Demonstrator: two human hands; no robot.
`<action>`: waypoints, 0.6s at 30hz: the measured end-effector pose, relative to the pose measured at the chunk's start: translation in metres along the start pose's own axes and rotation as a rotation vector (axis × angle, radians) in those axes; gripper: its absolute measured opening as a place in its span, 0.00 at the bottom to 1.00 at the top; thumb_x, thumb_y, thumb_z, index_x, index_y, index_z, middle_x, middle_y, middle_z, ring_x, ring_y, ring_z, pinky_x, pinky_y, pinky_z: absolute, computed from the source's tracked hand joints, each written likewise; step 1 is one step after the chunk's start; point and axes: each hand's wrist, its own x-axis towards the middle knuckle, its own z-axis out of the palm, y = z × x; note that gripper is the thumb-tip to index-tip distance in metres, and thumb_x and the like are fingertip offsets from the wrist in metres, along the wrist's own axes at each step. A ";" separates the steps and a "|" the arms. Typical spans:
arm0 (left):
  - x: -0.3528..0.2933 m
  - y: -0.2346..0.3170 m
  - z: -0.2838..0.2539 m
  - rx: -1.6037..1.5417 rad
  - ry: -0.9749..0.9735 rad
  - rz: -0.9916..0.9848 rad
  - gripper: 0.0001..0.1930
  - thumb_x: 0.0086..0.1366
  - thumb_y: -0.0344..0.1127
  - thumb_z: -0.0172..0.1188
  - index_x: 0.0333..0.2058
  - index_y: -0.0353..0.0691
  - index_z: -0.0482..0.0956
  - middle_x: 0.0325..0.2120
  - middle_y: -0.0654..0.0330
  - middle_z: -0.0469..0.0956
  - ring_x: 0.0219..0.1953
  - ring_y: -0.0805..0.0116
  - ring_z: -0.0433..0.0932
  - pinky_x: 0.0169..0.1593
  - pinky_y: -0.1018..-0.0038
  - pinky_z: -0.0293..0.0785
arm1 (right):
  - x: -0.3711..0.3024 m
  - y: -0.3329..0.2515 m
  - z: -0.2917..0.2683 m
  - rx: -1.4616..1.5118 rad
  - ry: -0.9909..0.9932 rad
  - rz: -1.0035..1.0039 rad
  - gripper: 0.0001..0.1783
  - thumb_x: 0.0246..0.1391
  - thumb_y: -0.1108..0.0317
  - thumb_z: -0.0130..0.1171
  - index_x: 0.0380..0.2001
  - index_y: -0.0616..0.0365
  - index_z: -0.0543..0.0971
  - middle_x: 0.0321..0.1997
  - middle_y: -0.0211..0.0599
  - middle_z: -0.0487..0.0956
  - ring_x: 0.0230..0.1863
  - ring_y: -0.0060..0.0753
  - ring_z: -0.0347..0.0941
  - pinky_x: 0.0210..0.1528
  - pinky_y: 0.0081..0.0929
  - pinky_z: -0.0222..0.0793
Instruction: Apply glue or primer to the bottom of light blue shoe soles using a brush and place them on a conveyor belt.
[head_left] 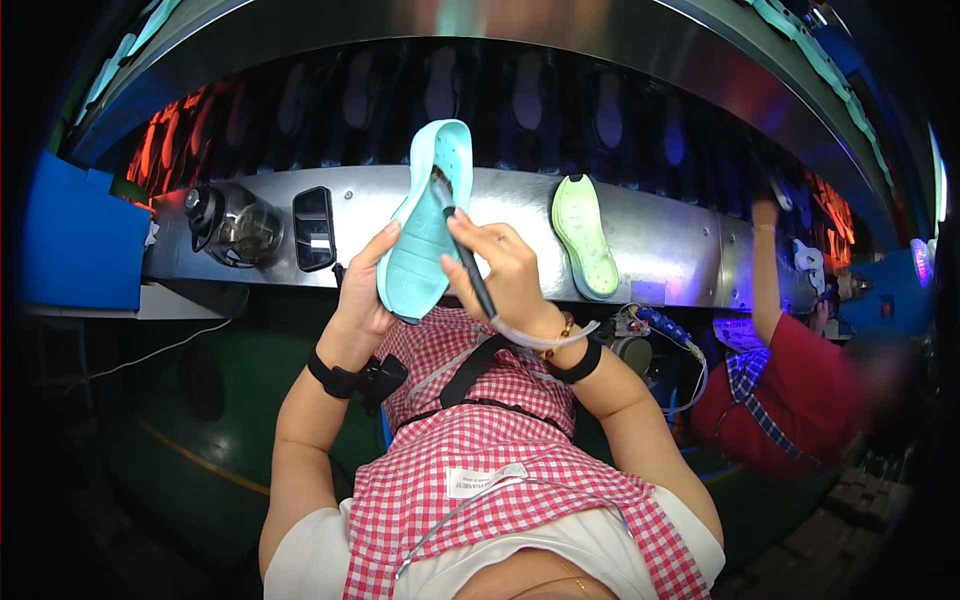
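Note:
A light turquoise shoe sole with raised edges is held up in front of me, its hollow inner side facing me. My left hand grips its lower left edge near the heel. In my right hand is a brush with a dark handle and a pale tube trailing from its lower end past my wrist. The bristles touch the inside of the sole at its upper part. A yellow-green sole lies on the metal ledge to the right, apart from both hands.
On the metal ledge at left stand a clear jug with a dark lid and a black phone-like case. Beyond runs a dark conveyor carrying several soles, with red glowing ends. At right a co-worker in a red shirt reaches toward it.

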 end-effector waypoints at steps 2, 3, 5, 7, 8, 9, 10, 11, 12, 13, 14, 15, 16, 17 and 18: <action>0.002 0.003 -0.004 -0.016 0.014 0.025 0.22 0.61 0.40 0.43 0.50 0.33 0.60 0.42 0.47 0.71 0.40 0.58 0.75 0.42 0.65 0.75 | -0.005 -0.010 -0.005 0.095 -0.051 0.025 0.18 0.37 0.75 0.59 0.36 0.68 0.75 0.35 0.49 0.76 0.32 0.38 0.73 0.36 0.26 0.68; 0.002 0.007 -0.006 -0.037 0.005 0.017 0.22 0.61 0.41 0.43 0.50 0.33 0.61 0.42 0.47 0.71 0.40 0.59 0.75 0.43 0.65 0.74 | -0.007 -0.015 -0.007 0.191 -0.106 0.044 0.18 0.36 0.76 0.59 0.37 0.68 0.75 0.34 0.48 0.77 0.32 0.37 0.73 0.35 0.25 0.68; -0.001 0.012 -0.004 -0.033 0.020 0.003 0.22 0.62 0.41 0.41 0.51 0.32 0.60 0.43 0.49 0.70 0.42 0.60 0.73 0.46 0.64 0.71 | -0.007 -0.016 -0.025 0.509 -0.310 0.155 0.14 0.43 0.74 0.55 0.36 0.67 0.75 0.32 0.44 0.77 0.30 0.31 0.72 0.35 0.24 0.68; -0.016 0.024 0.016 0.027 -0.015 0.064 0.22 0.61 0.40 0.41 0.50 0.32 0.60 0.43 0.48 0.70 0.42 0.59 0.73 0.46 0.64 0.71 | 0.002 -0.011 -0.048 0.865 -0.445 0.351 0.13 0.51 0.70 0.47 0.35 0.67 0.76 0.34 0.41 0.78 0.32 0.25 0.72 0.36 0.22 0.67; -0.022 0.028 0.022 0.086 -0.050 0.105 0.22 0.61 0.40 0.41 0.50 0.31 0.60 0.43 0.48 0.70 0.42 0.58 0.73 0.46 0.64 0.71 | -0.002 -0.005 -0.058 0.994 -0.364 0.459 0.17 0.52 0.64 0.45 0.34 0.69 0.76 0.35 0.43 0.77 0.35 0.26 0.72 0.36 0.22 0.67; -0.030 0.039 0.015 0.108 -0.094 0.186 0.23 0.61 0.40 0.41 0.51 0.30 0.60 0.43 0.47 0.70 0.42 0.57 0.73 0.46 0.64 0.70 | 0.000 -0.005 -0.075 1.047 -0.281 0.535 0.20 0.51 0.62 0.45 0.34 0.70 0.76 0.37 0.49 0.76 0.36 0.30 0.73 0.36 0.22 0.67; -0.039 0.049 0.030 0.217 -0.116 0.225 0.24 0.61 0.41 0.40 0.51 0.30 0.59 0.44 0.47 0.69 0.43 0.56 0.73 0.46 0.64 0.70 | -0.004 0.001 -0.081 1.114 -0.094 0.466 0.20 0.51 0.62 0.44 0.35 0.71 0.74 0.39 0.55 0.74 0.33 0.32 0.73 0.34 0.22 0.69; -0.046 0.066 0.045 0.303 -0.072 0.288 0.25 0.62 0.43 0.39 0.51 0.29 0.60 0.44 0.46 0.69 0.43 0.57 0.73 0.47 0.63 0.70 | -0.007 0.008 -0.089 1.205 0.006 0.489 0.20 0.51 0.63 0.43 0.37 0.72 0.73 0.41 0.58 0.73 0.32 0.34 0.73 0.34 0.23 0.69; -0.047 0.080 0.058 0.353 0.074 0.429 0.28 0.62 0.49 0.37 0.51 0.28 0.59 0.44 0.44 0.68 0.41 0.49 0.73 0.44 0.57 0.70 | -0.015 0.018 -0.094 1.266 0.086 0.494 0.21 0.52 0.63 0.43 0.39 0.72 0.71 0.42 0.59 0.72 0.32 0.34 0.73 0.34 0.24 0.69; -0.045 0.100 0.077 0.333 0.020 0.513 0.29 0.62 0.49 0.37 0.51 0.27 0.59 0.44 0.42 0.69 0.41 0.47 0.72 0.44 0.57 0.71 | -0.019 0.026 -0.094 1.273 0.125 0.518 0.20 0.53 0.63 0.42 0.41 0.72 0.70 0.43 0.58 0.72 0.33 0.34 0.73 0.35 0.23 0.69; -0.037 0.121 0.092 0.219 -0.095 0.465 0.28 0.63 0.49 0.37 0.50 0.27 0.59 0.43 0.41 0.68 0.40 0.44 0.72 0.44 0.54 0.70 | -0.023 0.031 -0.095 1.273 0.176 0.544 0.20 0.53 0.64 0.42 0.42 0.71 0.69 0.44 0.58 0.71 0.35 0.35 0.73 0.36 0.23 0.69; -0.030 0.151 0.096 0.247 -0.207 0.489 0.28 0.63 0.48 0.37 0.51 0.26 0.58 0.44 0.40 0.67 0.39 0.42 0.71 0.44 0.47 0.67 | -0.023 0.030 -0.092 1.284 0.180 0.578 0.20 0.53 0.65 0.42 0.43 0.71 0.69 0.46 0.57 0.70 0.35 0.34 0.73 0.37 0.23 0.69; -0.020 0.170 0.115 0.218 -0.086 0.554 0.27 0.63 0.46 0.37 0.52 0.27 0.57 0.47 0.40 0.63 0.45 0.40 0.67 0.46 0.42 0.62 | -0.023 0.031 -0.088 1.278 0.204 0.613 0.19 0.53 0.66 0.42 0.44 0.71 0.68 0.47 0.56 0.69 0.36 0.34 0.72 0.38 0.23 0.68; -0.012 0.210 0.100 0.209 -0.417 0.459 0.27 0.63 0.44 0.37 0.54 0.28 0.54 0.52 0.40 0.56 0.53 0.39 0.57 0.53 0.42 0.54 | -0.021 0.032 -0.082 1.313 0.184 0.613 0.19 0.53 0.67 0.43 0.45 0.70 0.67 0.49 0.55 0.68 0.38 0.33 0.72 0.41 0.23 0.68; -0.010 0.231 0.119 0.226 -0.144 0.655 0.26 0.63 0.42 0.36 0.55 0.30 0.51 0.56 0.41 0.50 0.58 0.41 0.47 0.58 0.43 0.44 | -0.018 0.031 -0.076 1.325 0.189 0.619 0.19 0.52 0.68 0.44 0.45 0.70 0.67 0.48 0.53 0.69 0.38 0.32 0.71 0.42 0.23 0.67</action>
